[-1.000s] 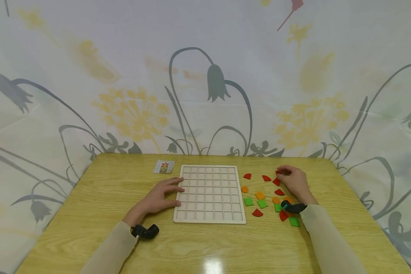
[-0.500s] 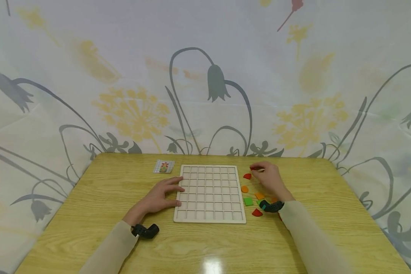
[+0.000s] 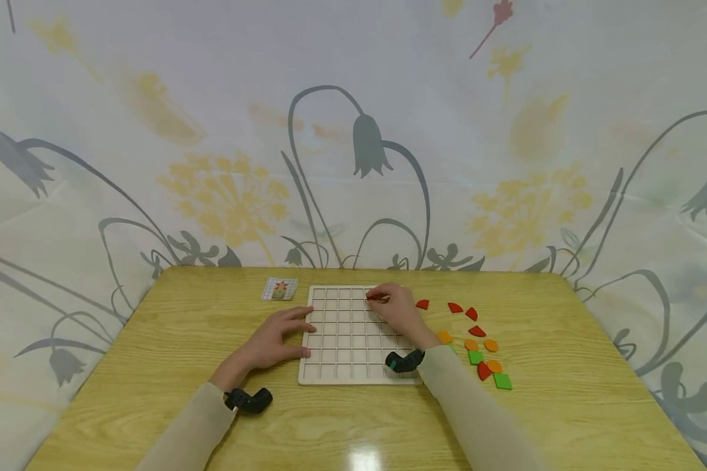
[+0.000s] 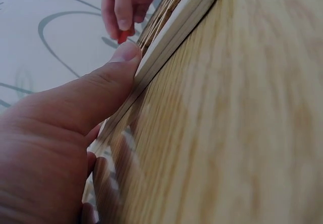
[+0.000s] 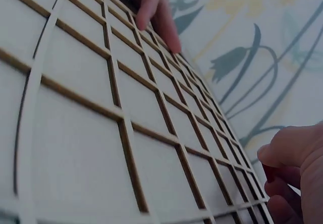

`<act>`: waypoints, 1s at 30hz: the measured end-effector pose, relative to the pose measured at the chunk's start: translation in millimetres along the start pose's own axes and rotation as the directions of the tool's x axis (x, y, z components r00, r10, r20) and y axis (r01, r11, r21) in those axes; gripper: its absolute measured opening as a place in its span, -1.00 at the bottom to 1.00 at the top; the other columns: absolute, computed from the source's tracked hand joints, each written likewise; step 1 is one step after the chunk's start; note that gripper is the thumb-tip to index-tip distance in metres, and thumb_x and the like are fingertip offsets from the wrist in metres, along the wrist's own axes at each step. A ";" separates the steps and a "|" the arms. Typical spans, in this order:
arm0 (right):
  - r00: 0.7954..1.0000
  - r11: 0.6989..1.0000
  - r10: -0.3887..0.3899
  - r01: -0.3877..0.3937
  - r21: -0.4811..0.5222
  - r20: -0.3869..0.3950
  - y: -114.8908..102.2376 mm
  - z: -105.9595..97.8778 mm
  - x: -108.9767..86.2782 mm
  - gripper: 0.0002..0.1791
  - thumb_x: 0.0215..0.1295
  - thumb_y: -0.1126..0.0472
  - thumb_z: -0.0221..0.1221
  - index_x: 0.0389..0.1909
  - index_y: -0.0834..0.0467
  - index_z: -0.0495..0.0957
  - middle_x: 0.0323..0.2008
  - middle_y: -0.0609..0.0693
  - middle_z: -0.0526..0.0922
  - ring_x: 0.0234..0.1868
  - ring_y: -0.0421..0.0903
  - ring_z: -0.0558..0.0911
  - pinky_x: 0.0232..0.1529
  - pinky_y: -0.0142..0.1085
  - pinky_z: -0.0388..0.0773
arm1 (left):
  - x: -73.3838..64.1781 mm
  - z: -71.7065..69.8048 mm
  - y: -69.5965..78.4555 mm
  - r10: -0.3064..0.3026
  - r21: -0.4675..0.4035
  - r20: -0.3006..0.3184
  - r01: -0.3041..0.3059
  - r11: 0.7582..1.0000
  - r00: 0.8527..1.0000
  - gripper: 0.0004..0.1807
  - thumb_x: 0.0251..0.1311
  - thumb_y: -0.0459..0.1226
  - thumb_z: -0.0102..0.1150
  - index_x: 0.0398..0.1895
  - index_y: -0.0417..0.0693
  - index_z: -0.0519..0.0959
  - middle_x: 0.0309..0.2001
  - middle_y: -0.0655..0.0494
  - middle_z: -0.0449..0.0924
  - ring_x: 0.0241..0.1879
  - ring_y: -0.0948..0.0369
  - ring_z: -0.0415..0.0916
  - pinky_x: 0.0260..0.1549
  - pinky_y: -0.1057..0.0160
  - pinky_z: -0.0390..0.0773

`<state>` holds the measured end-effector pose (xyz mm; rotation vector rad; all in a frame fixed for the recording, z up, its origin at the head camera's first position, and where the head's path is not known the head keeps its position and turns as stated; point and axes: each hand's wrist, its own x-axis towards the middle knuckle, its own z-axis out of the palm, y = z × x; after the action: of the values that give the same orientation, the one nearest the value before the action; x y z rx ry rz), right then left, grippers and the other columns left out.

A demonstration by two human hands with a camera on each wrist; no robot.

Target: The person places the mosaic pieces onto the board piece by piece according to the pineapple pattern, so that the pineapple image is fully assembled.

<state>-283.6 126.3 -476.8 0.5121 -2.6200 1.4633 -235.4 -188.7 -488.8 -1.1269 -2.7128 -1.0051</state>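
A pale wooden grid board point(image 3: 336, 358) with square compartments lies flat on the table. My left hand point(image 3: 275, 337) rests at its left edge, fingers spread and relaxed, with the thumb point(image 4: 113, 77) touching the side in the left wrist view. Over the upper right of the board, my right hand point(image 3: 397, 309) pinches a small red piece point(image 3: 372, 297) between thumb and fingertips. In the right wrist view only a sliver of that red piece point(image 5: 269, 173) shows. The forearm and hand cover the board's right part.
Right of the board lie several flat pieces: red quarter-circles point(image 3: 477, 331), orange discs point(image 3: 491, 345) and green squares point(image 3: 503, 381). Behind the board's left corner is a card point(image 3: 280, 288) with a gridded flower-like picture. A floral-patterned cloth point(image 3: 353, 196) hangs behind the wooden table point(image 3: 306, 425).
My right hand has picked up a red piece from the far right of the loose pieces and carried it left over the board. The left hand stays at the board's edge.
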 end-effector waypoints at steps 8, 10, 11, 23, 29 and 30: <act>0.999 0.999 -0.034 0.033 -0.030 -0.029 1.1 25.1 1.9 -0.90 0.28 0.30 0.32 -0.21 0.15 0.74 -0.24 -0.06 0.67 -0.25 -0.11 0.63 -0.20 -0.20 0.60 | -0.2 1.7 -0.1 0.021 0.001 -0.020 -0.021 1.000 1.000 -0.58 0.18 -0.11 0.40 0.08 -0.05 0.66 0.42 -0.15 0.30 0.37 -0.23 0.21 0.24 -0.34 0.20; 0.999 0.998 -0.039 0.037 -0.054 -0.035 2.8 27.6 1.3 -0.92 0.29 0.28 0.33 -0.23 0.12 0.74 -0.25 -0.08 0.66 -0.27 -0.13 0.61 -0.22 -0.22 0.60 | -0.3 1.8 -0.6 0.024 0.009 -0.021 -0.024 1.000 0.999 -0.58 0.18 -0.11 0.40 0.09 -0.04 0.66 0.42 -0.15 0.30 0.37 -0.22 0.21 0.24 -0.33 0.21; 0.998 0.997 -0.048 0.045 -0.068 -0.037 3.4 28.5 1.1 -0.94 0.30 0.27 0.33 -0.24 0.12 0.74 -0.26 -0.09 0.65 -0.28 -0.14 0.61 -0.23 -0.22 0.60 | -0.3 1.6 -0.7 0.024 0.009 -0.020 -0.024 1.000 1.000 -0.57 0.18 -0.11 0.40 0.09 -0.04 0.66 0.42 -0.15 0.30 0.37 -0.22 0.21 0.24 -0.33 0.20; 0.998 0.992 -0.058 0.054 -0.117 -0.032 -0.3 27.0 -3.6 -0.85 0.32 0.35 0.27 -0.31 0.04 0.75 -0.21 -0.10 0.65 -0.27 -0.14 0.61 -0.20 -0.19 0.58 | -1.3 0.8 0.4 0.005 0.019 -0.016 -0.005 1.000 1.000 -0.60 0.18 -0.09 0.39 0.06 -0.01 0.67 0.42 -0.12 0.31 0.37 -0.22 0.21 0.24 -0.33 0.18; 0.997 0.993 -0.065 0.062 -0.105 -0.032 1.0 26.8 -3.2 -0.84 0.31 0.35 0.28 -0.30 0.03 0.76 -0.22 -0.12 0.68 -0.28 -0.16 0.61 -0.21 -0.21 0.57 | -0.6 1.2 -0.7 -0.014 0.013 -0.005 0.014 1.000 1.000 -0.58 0.16 -0.09 0.41 0.08 0.02 0.66 0.44 -0.07 0.29 0.40 -0.17 0.18 0.29 -0.29 0.15; 0.997 0.993 -0.064 0.061 -0.106 -0.031 1.2 26.8 -3.3 -0.85 0.30 0.34 0.28 -0.30 0.03 0.76 -0.23 -0.12 0.68 -0.27 -0.16 0.62 -0.20 -0.20 0.58 | -0.6 1.0 -0.3 -0.017 0.009 -0.003 0.017 1.000 1.000 -0.58 0.16 -0.09 0.42 0.08 0.02 0.66 0.44 -0.07 0.28 0.40 -0.17 0.18 0.29 -0.29 0.15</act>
<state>-278.8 105.2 -492.8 0.5471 -2.6121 1.2967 -235.0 -188.6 -489.9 -1.1021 -2.7258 -0.9955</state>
